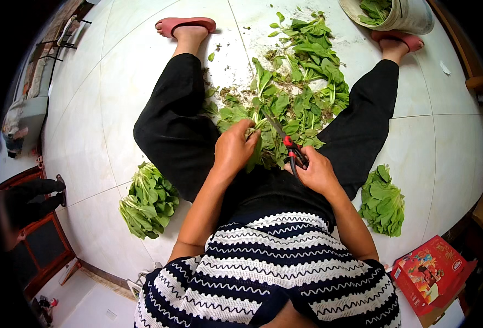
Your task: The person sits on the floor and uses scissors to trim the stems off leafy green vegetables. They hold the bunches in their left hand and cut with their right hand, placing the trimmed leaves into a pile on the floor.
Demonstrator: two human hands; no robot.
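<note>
My left hand (236, 144) pinches the pale stems of a leafy green plant (259, 119) between thumb and fingers. In my right hand (316, 169) is a pair of scissors (287, 141) with red and black handles; its blades point up and left, close beside the held stems. Whether the blades are parted is hard to tell. Loose leafy greens (313, 57), some with roots and soil, lie in a long heap on the tiled floor between my legs. One pile of greens (149, 201) rests by my left thigh, another pile (383, 201) by my right.
A white bucket (416, 16) holding greens lies tilted beside my right foot. Soil crumbs (229, 74) are scattered on the floor. An open red printed box (430, 272) stands at lower right. At the far left a person in dark trousers (40, 201) stands near a red-framed door.
</note>
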